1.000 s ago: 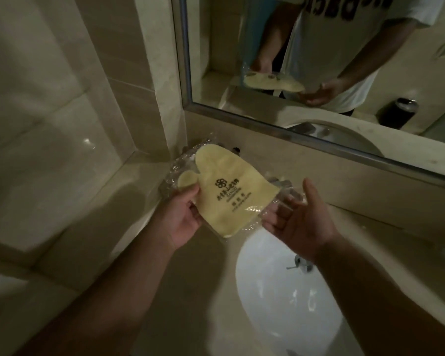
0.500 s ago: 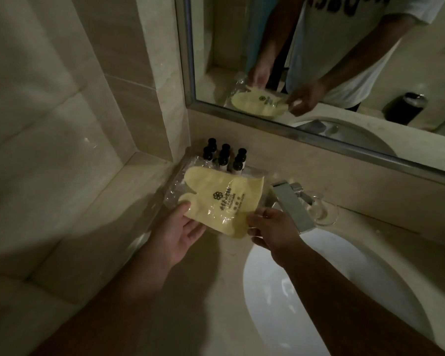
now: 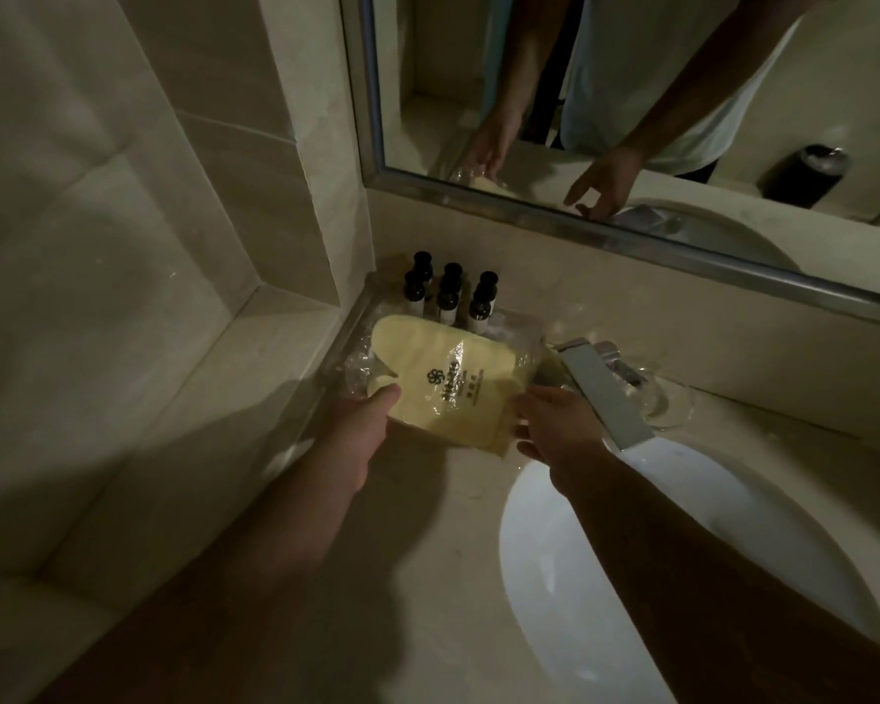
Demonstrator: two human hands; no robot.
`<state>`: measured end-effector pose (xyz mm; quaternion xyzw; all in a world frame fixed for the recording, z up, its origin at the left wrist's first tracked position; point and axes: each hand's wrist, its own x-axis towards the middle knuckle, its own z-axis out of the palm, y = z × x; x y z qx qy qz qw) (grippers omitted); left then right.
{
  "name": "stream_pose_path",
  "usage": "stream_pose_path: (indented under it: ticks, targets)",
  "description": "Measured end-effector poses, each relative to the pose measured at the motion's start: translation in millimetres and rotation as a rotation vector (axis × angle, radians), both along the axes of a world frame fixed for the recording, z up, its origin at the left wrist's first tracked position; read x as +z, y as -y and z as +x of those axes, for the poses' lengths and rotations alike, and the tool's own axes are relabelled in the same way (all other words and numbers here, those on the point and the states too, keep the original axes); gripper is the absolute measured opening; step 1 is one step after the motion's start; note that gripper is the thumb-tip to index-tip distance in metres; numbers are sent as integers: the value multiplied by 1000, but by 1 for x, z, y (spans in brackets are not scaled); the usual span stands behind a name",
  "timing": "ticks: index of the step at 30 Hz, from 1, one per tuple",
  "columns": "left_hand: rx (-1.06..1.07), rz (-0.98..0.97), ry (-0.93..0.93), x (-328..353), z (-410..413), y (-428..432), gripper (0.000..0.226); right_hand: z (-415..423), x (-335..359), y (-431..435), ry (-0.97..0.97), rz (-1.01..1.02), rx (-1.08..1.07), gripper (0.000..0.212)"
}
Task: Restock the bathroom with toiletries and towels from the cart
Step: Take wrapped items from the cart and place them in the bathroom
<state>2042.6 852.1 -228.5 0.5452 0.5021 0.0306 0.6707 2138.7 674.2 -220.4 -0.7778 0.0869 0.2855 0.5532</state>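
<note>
A yellow bath mitt point(image 3: 458, 386) in a clear plastic wrapper, with a dark logo on it, lies low over the clear tray point(image 3: 344, 343) in the counter's back left corner. My left hand point(image 3: 364, 424) grips its left edge, thumb on top. My right hand point(image 3: 549, 424) holds its right edge, next to the tap. Three small dark-capped toiletry bottles point(image 3: 448, 294) stand upright at the back of the tray, just behind the mitt. Whether the mitt rests on the tray I cannot tell.
A flat chrome tap point(image 3: 603, 388) juts over the white oval basin point(image 3: 682, 576) to the right. A clear glass dish point(image 3: 669, 401) sits behind the tap. The mirror point(image 3: 631, 94) hangs above the beige stone counter point(image 3: 356, 551); tiled wall closes the left side.
Both hands have lowered the mitt from chest height down toward the tray in front of the bottles. My right hand, open a second ago, now holds the mitt's right edge.
</note>
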Motion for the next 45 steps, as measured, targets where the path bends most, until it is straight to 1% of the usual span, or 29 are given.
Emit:
stream_pose_path:
  ticks: [3, 6, 8, 10, 11, 14, 16, 18, 20, 24, 29, 33, 37, 39, 41, 45]
  targets:
    - [17, -61, 22, 9, -3, 0, 19, -3, 10, 1, -8, 20, -10, 11]
    - [30, -73, 32, 17, -10, -3, 10, -6, 20, 1, -18, 26, -12, 8]
    - [37, -73, 14, 20, -18, -6, 17, -10, 26, 2, -34, 32, -16, 10]
    - [37, -74, 3, 25, -26, -7, 32, -16, 33, 6, -52, 38, -20, 10]
    - [38, -90, 5, 28, -30, -7, 35, -20, 37, 9, -61, 49, -25, 11]
    - [19, -171, 26, 43, -44, -2, 36, -33, 47, 19, -78, 81, -60, 7]
    - [-10, -226, 75, 52, -50, 3, 38, -41, 54, 26, -74, 107, -91, 4]
    - [-53, -243, 112, 60, -51, 9, 37, -49, 61, 36, -55, 145, -131, 7]
    - [-97, -250, 137, 68, -50, 18, 31, -59, 69, 51, -47, 158, -170, 11]
    - [-221, -250, 173, 91, -41, 47, 29, -73, 94, 91, -26, 195, -274, 22]
    - [-381, -221, 241, 126, -27, 101, 20, -85, 137, 157, 58, 249, -376, 15]
    - [-558, -159, 261, 149, -28, 154, 22, -115, 157, 211, 135, 224, -478, 18]
    - [-742, -57, 313, 175, -40, 214, 18, -155, 178, 273, 226, 178, -598, 14]
    - [-829, -36, 339, 192, -51, 250, 23, -182, 191, 308, 283, 152, -666, 12]
    - [-928, -19, 381, 210, -68, 289, 24, -216, 208, 342, 338, 130, -733, 11]
    - [-1114, 15, 487, 249, -103, 376, 19, -292, 250, 410, 461, 95, -850, 12]
